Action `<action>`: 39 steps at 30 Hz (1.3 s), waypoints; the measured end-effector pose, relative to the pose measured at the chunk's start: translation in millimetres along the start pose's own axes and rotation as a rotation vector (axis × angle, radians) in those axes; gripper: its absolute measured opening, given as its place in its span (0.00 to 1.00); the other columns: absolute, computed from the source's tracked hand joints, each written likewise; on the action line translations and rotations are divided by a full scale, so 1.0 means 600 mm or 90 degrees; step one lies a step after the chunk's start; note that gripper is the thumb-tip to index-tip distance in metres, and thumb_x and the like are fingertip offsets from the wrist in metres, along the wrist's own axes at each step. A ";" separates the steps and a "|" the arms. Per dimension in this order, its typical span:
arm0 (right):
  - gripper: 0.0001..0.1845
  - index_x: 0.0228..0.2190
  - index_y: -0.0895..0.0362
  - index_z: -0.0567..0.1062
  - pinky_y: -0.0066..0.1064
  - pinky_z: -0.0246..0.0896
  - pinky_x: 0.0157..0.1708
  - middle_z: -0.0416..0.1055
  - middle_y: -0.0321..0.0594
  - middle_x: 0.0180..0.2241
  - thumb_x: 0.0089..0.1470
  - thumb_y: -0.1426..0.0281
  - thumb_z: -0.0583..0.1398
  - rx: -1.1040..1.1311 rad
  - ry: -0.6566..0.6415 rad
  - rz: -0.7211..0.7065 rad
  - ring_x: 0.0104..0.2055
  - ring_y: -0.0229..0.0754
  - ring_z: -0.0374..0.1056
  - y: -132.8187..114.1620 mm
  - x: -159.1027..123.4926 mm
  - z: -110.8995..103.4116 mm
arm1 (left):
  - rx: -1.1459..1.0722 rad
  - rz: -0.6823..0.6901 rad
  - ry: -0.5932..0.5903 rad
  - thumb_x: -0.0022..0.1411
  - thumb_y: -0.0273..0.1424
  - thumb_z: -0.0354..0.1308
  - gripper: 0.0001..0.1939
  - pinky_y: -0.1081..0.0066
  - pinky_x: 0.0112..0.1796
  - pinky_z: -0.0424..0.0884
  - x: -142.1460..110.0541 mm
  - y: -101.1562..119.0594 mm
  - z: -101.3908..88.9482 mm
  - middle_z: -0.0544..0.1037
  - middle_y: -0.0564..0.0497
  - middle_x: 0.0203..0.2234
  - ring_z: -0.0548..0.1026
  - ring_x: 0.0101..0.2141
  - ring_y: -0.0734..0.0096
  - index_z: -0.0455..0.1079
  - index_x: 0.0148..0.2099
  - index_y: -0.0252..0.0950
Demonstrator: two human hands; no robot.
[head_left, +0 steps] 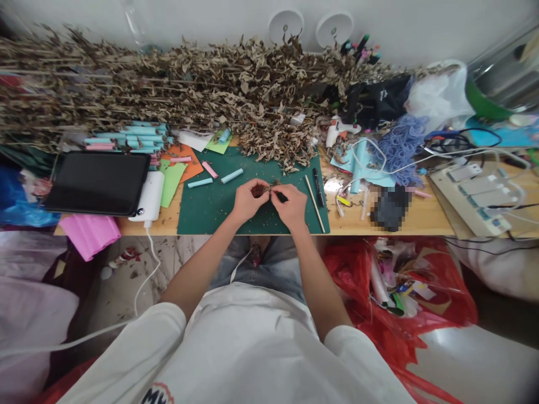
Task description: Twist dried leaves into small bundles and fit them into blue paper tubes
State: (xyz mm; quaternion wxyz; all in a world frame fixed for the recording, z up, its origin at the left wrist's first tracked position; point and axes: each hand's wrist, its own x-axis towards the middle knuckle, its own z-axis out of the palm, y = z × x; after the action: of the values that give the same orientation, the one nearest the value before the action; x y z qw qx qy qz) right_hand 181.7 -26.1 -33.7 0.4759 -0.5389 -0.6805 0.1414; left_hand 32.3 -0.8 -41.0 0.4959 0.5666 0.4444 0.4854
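Observation:
Both hands meet over the green cutting mat (210, 210), fingertips pinched together on a small piece of dried leaf (273, 184). My left hand (250, 201) is curled with thumb and forefinger closed on it. From the other side, my right hand (291, 205) pinches the same bit; the fingers partly hide it. Just behind lies a heap of dried leaves (278, 140). Blue paper rolls (232, 176) and a pink paper roll (209, 169) rest on the mat left of the hands. A thin wooden stick (314, 203) and a black pen (319, 188) lie at right.
Dried stalks (168, 84) span the table's back. To the left are a black tablet (99, 182), a white power bank (148, 196) and stacked blue rolls (138, 136). A glue gun (339, 130), blue yarn (402, 148) and a power strip (471, 196) sit right; a red bag (455, 286) hangs below.

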 end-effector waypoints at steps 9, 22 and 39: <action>0.08 0.36 0.55 0.79 0.39 0.71 0.43 0.80 0.43 0.36 0.59 0.70 0.58 -0.040 0.083 0.051 0.38 0.46 0.75 0.010 0.000 0.000 | -0.024 -0.008 0.031 0.53 0.28 0.64 0.08 0.71 0.35 0.72 0.003 -0.001 -0.003 0.78 0.52 0.30 0.74 0.30 0.73 0.75 0.37 0.35; 0.10 0.34 0.52 0.80 0.39 0.72 0.44 0.80 0.41 0.36 0.63 0.66 0.58 0.026 0.017 -0.028 0.40 0.43 0.75 -0.001 0.003 -0.001 | -0.017 0.021 0.000 0.54 0.32 0.65 0.08 0.67 0.41 0.76 -0.002 -0.007 0.000 0.80 0.49 0.33 0.78 0.34 0.70 0.75 0.38 0.35; 0.09 0.34 0.54 0.73 0.39 0.67 0.43 0.75 0.45 0.34 0.63 0.69 0.53 -0.058 0.050 -0.003 0.40 0.47 0.69 0.007 0.004 0.004 | -0.021 0.029 0.034 0.53 0.33 0.66 0.08 0.65 0.41 0.76 -0.004 0.004 0.001 0.81 0.48 0.34 0.78 0.35 0.69 0.74 0.34 0.35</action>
State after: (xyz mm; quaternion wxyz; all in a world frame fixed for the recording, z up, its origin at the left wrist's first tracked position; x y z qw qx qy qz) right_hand 182.2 -21.9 -36.9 0.4773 -0.5636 -0.6685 0.0877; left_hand 32.7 -3.4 -38.9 0.4818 0.5551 0.4361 0.5191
